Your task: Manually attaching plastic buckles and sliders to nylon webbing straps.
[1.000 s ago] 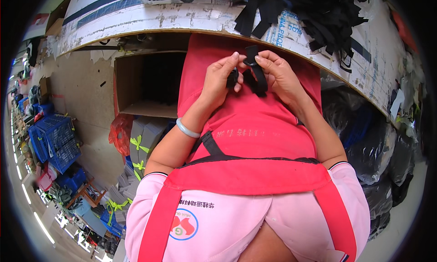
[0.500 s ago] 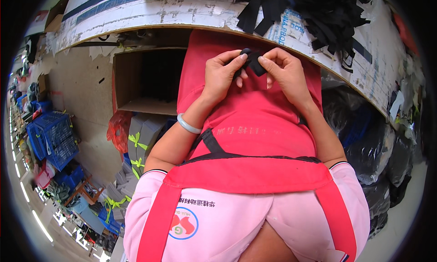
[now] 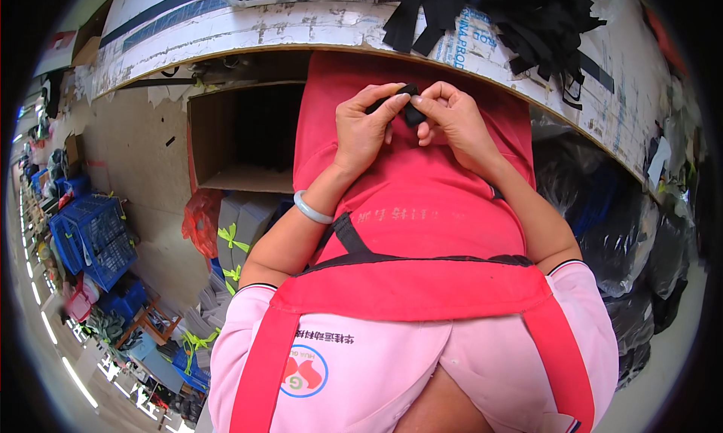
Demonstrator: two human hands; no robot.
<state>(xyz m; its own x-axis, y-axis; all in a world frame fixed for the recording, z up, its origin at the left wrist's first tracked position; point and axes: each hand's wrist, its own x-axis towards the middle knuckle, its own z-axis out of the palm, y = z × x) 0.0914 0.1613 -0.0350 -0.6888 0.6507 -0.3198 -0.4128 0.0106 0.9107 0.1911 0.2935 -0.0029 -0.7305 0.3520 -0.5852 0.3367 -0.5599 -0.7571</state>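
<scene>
My left hand (image 3: pixel 363 128) and my right hand (image 3: pixel 452 117) meet over my red apron (image 3: pixel 422 207), just below the table's edge. Both pinch a small black strap piece (image 3: pixel 407 108), which is folded tight between the fingertips. Most of the strap is hidden by my fingers. A pale bangle (image 3: pixel 311 208) sits on my left wrist. Above the hands a heap of black straps (image 3: pixel 527 15) lies on the worn white table (image 3: pixel 301 26).
An open cardboard box (image 3: pixel 241 139) stands under the table at left. Black plastic bags (image 3: pixel 625 230) fill the right side. Blue crates (image 3: pixel 90 233), an orange bag (image 3: pixel 199 222) and bundled stacks with green ties (image 3: pixel 233 237) sit on the floor at left.
The strap hung longer between my fingers a second ago. It is now gathered into a small bunch, and both hands have closed in on it.
</scene>
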